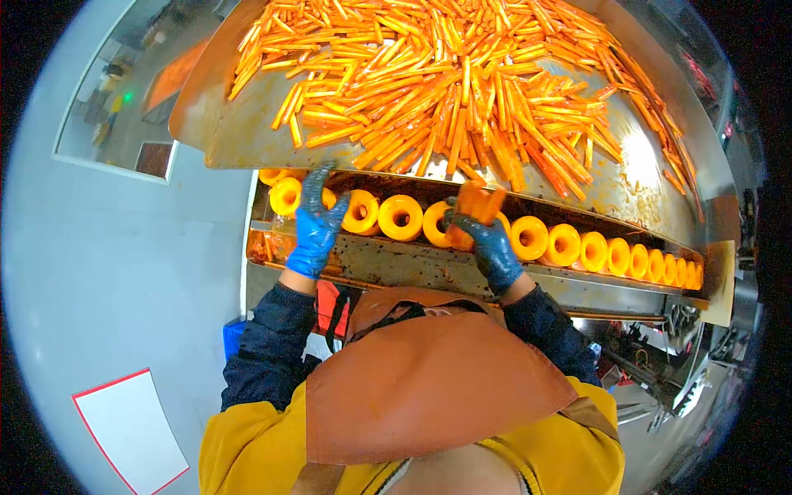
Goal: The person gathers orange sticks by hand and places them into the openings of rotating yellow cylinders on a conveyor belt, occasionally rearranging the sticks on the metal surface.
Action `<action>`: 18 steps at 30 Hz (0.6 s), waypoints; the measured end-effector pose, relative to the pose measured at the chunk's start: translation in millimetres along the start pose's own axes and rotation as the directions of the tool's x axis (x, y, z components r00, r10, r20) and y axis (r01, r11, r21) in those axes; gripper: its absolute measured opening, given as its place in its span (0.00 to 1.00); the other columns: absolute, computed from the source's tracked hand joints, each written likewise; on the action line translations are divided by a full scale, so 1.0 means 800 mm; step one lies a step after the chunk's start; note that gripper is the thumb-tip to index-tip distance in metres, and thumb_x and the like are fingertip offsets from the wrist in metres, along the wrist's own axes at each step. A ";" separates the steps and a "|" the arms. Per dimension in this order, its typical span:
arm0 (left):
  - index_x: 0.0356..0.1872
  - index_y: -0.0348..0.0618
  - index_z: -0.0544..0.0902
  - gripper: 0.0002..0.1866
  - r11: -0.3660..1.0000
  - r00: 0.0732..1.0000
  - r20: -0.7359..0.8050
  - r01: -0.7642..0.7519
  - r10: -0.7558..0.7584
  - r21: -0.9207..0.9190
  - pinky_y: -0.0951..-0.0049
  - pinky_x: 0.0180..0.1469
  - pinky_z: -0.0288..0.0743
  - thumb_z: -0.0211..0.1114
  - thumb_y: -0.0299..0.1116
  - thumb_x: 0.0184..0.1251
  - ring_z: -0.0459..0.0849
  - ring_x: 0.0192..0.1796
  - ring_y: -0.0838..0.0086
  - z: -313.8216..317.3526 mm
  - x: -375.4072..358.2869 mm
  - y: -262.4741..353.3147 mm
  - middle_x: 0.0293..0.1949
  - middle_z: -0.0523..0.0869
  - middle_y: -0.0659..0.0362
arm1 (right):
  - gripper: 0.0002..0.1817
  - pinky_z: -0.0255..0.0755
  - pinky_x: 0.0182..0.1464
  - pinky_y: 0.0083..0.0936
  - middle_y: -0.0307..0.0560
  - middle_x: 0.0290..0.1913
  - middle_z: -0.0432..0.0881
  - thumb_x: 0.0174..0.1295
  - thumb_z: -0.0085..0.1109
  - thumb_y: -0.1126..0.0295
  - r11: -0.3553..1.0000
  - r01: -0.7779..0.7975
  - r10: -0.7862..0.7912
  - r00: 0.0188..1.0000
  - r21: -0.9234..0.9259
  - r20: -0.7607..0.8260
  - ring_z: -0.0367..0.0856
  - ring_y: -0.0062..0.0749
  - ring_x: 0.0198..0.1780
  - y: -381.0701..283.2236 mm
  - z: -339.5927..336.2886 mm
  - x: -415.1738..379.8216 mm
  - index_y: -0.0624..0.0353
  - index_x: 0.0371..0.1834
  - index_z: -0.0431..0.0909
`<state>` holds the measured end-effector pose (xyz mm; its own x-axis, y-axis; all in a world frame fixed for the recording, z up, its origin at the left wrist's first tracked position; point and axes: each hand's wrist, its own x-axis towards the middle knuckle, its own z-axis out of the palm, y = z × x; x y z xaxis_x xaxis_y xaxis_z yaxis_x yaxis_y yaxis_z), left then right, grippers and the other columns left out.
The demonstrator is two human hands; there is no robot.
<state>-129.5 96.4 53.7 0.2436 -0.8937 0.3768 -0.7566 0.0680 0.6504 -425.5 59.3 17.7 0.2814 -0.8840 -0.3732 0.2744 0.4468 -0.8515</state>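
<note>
A row of orange ring-shaped cups (401,218) runs along a metal channel below a tray. My left hand (317,227), in a blue glove with dark stains, is at the left part of the row, fingers spread over one cup and partly hiding it. My right hand (491,247), gloved the same way, grips a short bundle of orange sticks (477,206) just over the row, between two cups. Many long, wet-looking orange sticks (445,99) lie heaped on the metal tray above both hands.
The metal tray's bare surface (256,124) slopes down to the channel. A grey wall with a window (157,159) stands at the left, with a red-edged white sheet (132,429) below. Metal equipment (652,363) is at the lower right.
</note>
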 end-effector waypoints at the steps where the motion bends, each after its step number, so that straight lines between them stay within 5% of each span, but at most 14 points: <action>1: 0.61 0.38 0.67 0.30 0.942 0.965 0.225 0.196 -0.136 -0.272 0.72 0.61 0.65 0.65 0.27 0.55 0.71 0.59 0.71 0.007 -0.002 0.011 0.59 0.72 0.57 | 0.15 0.72 0.42 0.23 0.40 0.38 0.79 0.57 0.60 0.66 0.994 -0.057 0.066 0.993 -0.089 0.100 0.77 0.23 0.38 -0.015 0.013 -0.004 0.62 0.44 0.76; 2: 0.60 0.37 0.68 0.28 0.776 0.865 0.463 0.423 -0.192 -0.467 0.72 0.60 0.66 0.64 0.27 0.56 0.73 0.58 0.70 0.015 -0.005 0.026 0.59 0.73 0.57 | 0.15 0.72 0.42 0.22 0.40 0.38 0.79 0.57 0.60 0.66 0.977 -0.106 0.141 0.971 -0.183 0.194 0.76 0.22 0.39 -0.022 0.026 -0.007 0.62 0.45 0.76; 4: 0.57 0.38 0.72 0.25 0.734 0.793 0.606 0.449 -0.063 -0.509 0.75 0.55 0.70 0.65 0.29 0.57 0.75 0.53 0.74 0.023 -0.005 0.086 0.53 0.77 0.59 | 0.15 0.72 0.43 0.20 0.39 0.39 0.80 0.58 0.59 0.64 0.983 -0.081 0.127 0.949 -0.166 0.287 0.77 0.20 0.39 -0.014 0.043 -0.004 0.61 0.46 0.76; 5: 0.57 0.38 0.72 0.25 0.736 0.795 0.602 0.448 -0.068 -0.508 0.75 0.55 0.70 0.65 0.29 0.57 0.75 0.53 0.74 0.029 -0.008 0.097 0.53 0.77 0.59 | 0.15 0.72 0.44 0.20 0.40 0.39 0.80 0.58 0.60 0.65 0.954 -0.014 0.154 0.878 -0.299 0.453 0.76 0.20 0.41 -0.013 0.051 0.002 0.61 0.45 0.77; 6: 0.52 0.38 0.75 0.21 0.634 0.676 0.721 0.626 -0.151 -0.454 0.76 0.53 0.71 0.66 0.31 0.57 0.77 0.48 0.75 0.035 -0.010 0.105 0.48 0.80 0.60 | 0.16 0.71 0.45 0.21 0.40 0.40 0.80 0.58 0.60 0.65 0.909 0.077 0.203 0.777 -0.410 0.596 0.76 0.19 0.42 -0.009 0.058 0.009 0.61 0.45 0.77; 7: 0.48 0.38 0.78 0.17 0.510 0.530 0.822 0.776 -0.208 -0.371 0.76 0.51 0.73 0.66 0.32 0.58 0.79 0.44 0.77 0.036 -0.012 0.108 0.43 0.82 0.62 | 0.17 0.71 0.48 0.21 0.41 0.42 0.80 0.58 0.60 0.66 0.909 0.205 0.139 0.669 -0.362 0.730 0.75 0.19 0.44 0.004 0.062 0.021 0.63 0.47 0.76; 8: 0.48 0.38 0.78 0.17 0.511 0.531 0.821 0.776 -0.211 -0.370 0.76 0.51 0.73 0.66 0.32 0.58 0.79 0.44 0.77 0.035 -0.014 0.105 0.43 0.82 0.62 | 0.17 0.71 0.48 0.21 0.41 0.42 0.80 0.58 0.60 0.66 0.910 0.206 0.139 0.667 -0.360 0.732 0.75 0.19 0.44 0.005 0.065 0.021 0.63 0.47 0.76; 10: 0.44 0.41 0.80 0.13 0.460 0.712 0.685 0.666 -0.155 -0.587 0.77 0.47 0.74 0.66 0.31 0.58 0.80 0.41 0.78 0.034 -0.018 0.092 0.40 0.83 0.63 | 0.18 0.71 0.50 0.22 0.41 0.44 0.80 0.58 0.60 0.66 0.952 0.129 0.093 0.744 -0.278 0.661 0.75 0.20 0.45 0.005 0.069 0.020 0.65 0.49 0.75; 11: 0.46 0.40 0.79 0.14 0.629 0.764 0.619 0.574 -0.181 -0.524 0.73 0.51 0.72 0.63 0.34 0.61 0.79 0.44 0.76 0.038 -0.024 0.068 0.42 0.82 0.61 | 0.18 0.71 0.50 0.21 0.42 0.45 0.80 0.59 0.59 0.67 0.907 0.060 0.234 0.751 -0.416 0.618 0.76 0.22 0.45 -0.001 0.066 0.024 0.65 0.50 0.75; 12: 0.46 0.40 0.79 0.14 0.629 0.764 0.618 0.576 -0.186 -0.522 0.73 0.51 0.72 0.63 0.34 0.61 0.79 0.44 0.76 0.030 -0.024 0.064 0.42 0.82 0.61 | 0.18 0.71 0.50 0.21 0.42 0.45 0.80 0.59 0.59 0.67 0.908 0.058 0.237 0.747 -0.415 0.621 0.76 0.22 0.45 -0.010 0.062 0.021 0.65 0.50 0.75; 14: 0.46 0.39 0.78 0.13 0.506 0.826 0.285 0.532 -0.486 -0.679 0.73 0.50 0.72 0.61 0.33 0.63 0.79 0.45 0.76 0.010 -0.021 0.059 0.43 0.81 0.60 | 0.17 0.71 0.50 0.20 0.41 0.45 0.80 0.61 0.57 0.68 0.954 -0.131 0.269 0.768 -0.269 0.580 0.77 0.23 0.46 -0.038 0.052 0.012 0.65 0.51 0.74; 16: 0.46 0.37 0.79 0.16 0.522 0.779 0.083 0.490 -0.621 -0.698 0.76 0.46 0.74 0.63 0.37 0.62 0.80 0.41 0.77 -0.021 -0.006 0.043 0.42 0.82 0.58 | 0.18 0.72 0.46 0.19 0.42 0.44 0.80 0.61 0.57 0.66 0.975 -0.029 0.140 0.847 -0.218 0.512 0.77 0.23 0.43 -0.054 0.031 0.010 0.64 0.52 0.74; 17: 0.46 0.36 0.79 0.17 0.575 0.812 0.052 0.455 -0.582 -0.680 0.75 0.46 0.74 0.63 0.37 0.61 0.80 0.42 0.77 -0.035 -0.005 0.031 0.42 0.82 0.58 | 0.18 0.72 0.47 0.18 0.43 0.45 0.80 0.61 0.57 0.67 0.960 0.084 0.044 0.896 -0.266 0.443 0.77 0.22 0.43 -0.060 0.014 0.008 0.64 0.52 0.74; 18: 0.46 0.36 0.79 0.17 0.625 0.842 0.023 0.418 -0.539 -0.660 0.75 0.46 0.74 0.64 0.36 0.61 0.80 0.42 0.76 -0.043 -0.005 0.021 0.42 0.82 0.58 | 0.17 0.72 0.47 0.19 0.44 0.45 0.80 0.61 0.56 0.68 0.975 0.023 0.058 0.933 -0.220 0.354 0.77 0.23 0.43 -0.067 -0.007 0.008 0.63 0.52 0.74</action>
<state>-122.0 116.7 85.8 0.5993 -0.7990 -0.0486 0.0297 -0.0385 0.9988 -443.2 28.7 59.0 0.6043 -0.7507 -0.2671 0.0721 0.3854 -0.9199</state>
